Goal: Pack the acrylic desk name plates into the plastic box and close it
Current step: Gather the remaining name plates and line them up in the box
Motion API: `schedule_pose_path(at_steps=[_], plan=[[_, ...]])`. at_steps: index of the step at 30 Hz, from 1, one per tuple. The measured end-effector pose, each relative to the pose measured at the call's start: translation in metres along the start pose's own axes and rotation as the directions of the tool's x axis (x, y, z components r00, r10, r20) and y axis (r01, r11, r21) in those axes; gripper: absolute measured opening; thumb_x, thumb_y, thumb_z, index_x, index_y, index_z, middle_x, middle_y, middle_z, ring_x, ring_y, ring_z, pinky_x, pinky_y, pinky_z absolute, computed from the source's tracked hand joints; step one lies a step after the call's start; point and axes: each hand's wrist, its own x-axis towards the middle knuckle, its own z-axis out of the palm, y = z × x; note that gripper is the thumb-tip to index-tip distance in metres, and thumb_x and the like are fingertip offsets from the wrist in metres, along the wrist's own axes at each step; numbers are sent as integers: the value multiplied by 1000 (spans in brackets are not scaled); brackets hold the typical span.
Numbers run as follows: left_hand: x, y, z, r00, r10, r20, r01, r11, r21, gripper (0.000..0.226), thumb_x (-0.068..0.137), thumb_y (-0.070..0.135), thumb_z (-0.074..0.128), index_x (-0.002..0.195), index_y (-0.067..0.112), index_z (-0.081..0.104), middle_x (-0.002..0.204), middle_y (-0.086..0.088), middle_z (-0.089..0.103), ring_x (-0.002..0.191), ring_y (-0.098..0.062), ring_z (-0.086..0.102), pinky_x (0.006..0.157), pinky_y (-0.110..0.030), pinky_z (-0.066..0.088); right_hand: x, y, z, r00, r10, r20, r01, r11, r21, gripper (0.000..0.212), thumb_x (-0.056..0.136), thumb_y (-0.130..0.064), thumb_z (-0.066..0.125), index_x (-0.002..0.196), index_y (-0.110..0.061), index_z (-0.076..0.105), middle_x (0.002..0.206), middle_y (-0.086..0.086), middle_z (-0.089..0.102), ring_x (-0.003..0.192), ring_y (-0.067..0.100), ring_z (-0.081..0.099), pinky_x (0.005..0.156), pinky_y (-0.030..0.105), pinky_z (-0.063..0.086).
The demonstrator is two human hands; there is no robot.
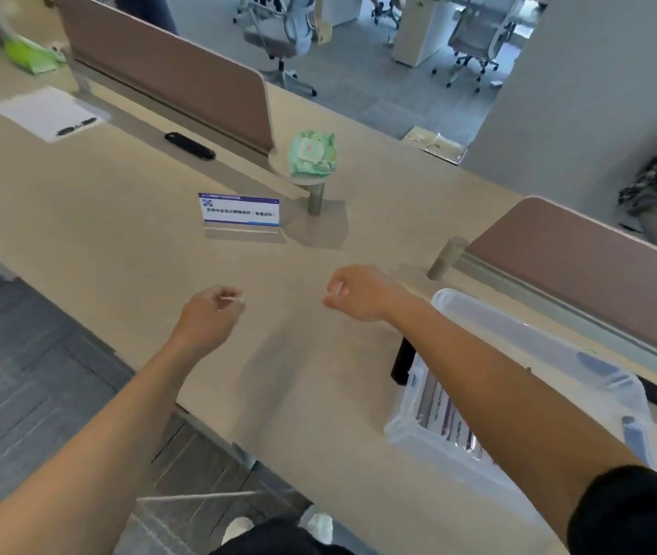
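One acrylic name plate (240, 213) with a blue-and-white card stands upright on the beige desk (118, 218), beyond both hands. My left hand (210, 310) and my right hand (355, 292) hover over the desk short of the plate, fingers loosely curled; a pale blur shows at the left fingertips. The translucent plastic box (411, 430) sits at the right under my right forearm, open, with several name plates (443, 410) stacked inside. Its clear lid (539, 338) with blue latches lies tilted at the far side.
A green wipes pack (313, 154) rests on a round post behind the plate. Brown divider panels (166, 70) (583, 266) line the back of the desk. Paper with pens (46, 114) and a black object (190, 146) lie at the far left. The desk edge runs near left.
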Motion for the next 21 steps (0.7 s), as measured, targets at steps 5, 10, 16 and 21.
schedule_pose_path(at_steps=[5,10,16,21], plan=[[11,3,-14,984,-29,-179,8,993,-119,10,90,16,61,97,19,68,86,-3,71,72,-18,65,69,-27,49,49,-9,-2,998,-55,-17,56,995,79,29,91,-37,63,114,-20,69,118,3,66,111,22,59,92,29,44],[41,-9,-19,960,-156,-230,77,944,-321,13,96,22,56,90,15,65,89,-6,70,71,-15,63,71,-30,50,107,-8,6,999,40,-6,-36,944,329,21,89,-36,64,93,-18,73,87,-1,73,85,20,70,83,33,54],[131,-30,-36,925,-374,-59,276,772,-573,15,93,33,57,95,19,62,91,-2,67,76,-19,60,76,-36,50,178,-25,10,933,333,137,-324,613,721,34,94,-46,61,96,-12,64,79,6,66,67,24,60,63,30,46],[225,-48,-55,931,-361,-54,292,824,-486,9,90,28,58,91,21,63,97,-6,69,71,-16,58,63,-26,46,256,-40,28,888,447,107,-411,668,620,32,98,-44,53,89,-14,60,77,5,62,61,19,57,57,27,40]])
